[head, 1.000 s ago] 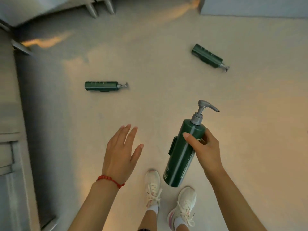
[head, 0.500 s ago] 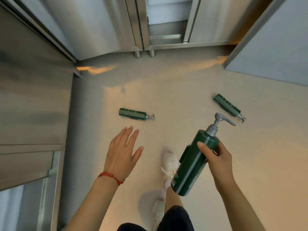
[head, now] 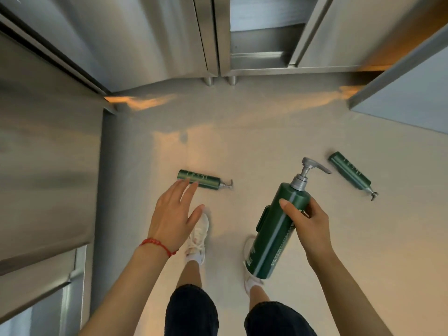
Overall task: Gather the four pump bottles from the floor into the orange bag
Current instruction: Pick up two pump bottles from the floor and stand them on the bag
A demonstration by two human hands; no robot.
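Gripping a green pump bottle in the right hand — left hand spreading, empty, seemingly above another bottle lying on the floor.

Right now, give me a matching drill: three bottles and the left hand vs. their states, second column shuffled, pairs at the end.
Column 1:
1. held bottle
2. left floor bottle
3. right floor bottle
4. left hand

Column 2:
A. lying flat, pump pointing toward the lower right
B. open, empty
C. gripped in the right hand, pump up
D. lying flat, pump pointing right, just past the fingertips of the left hand

Pairs: 1-C, 2-D, 3-A, 4-B
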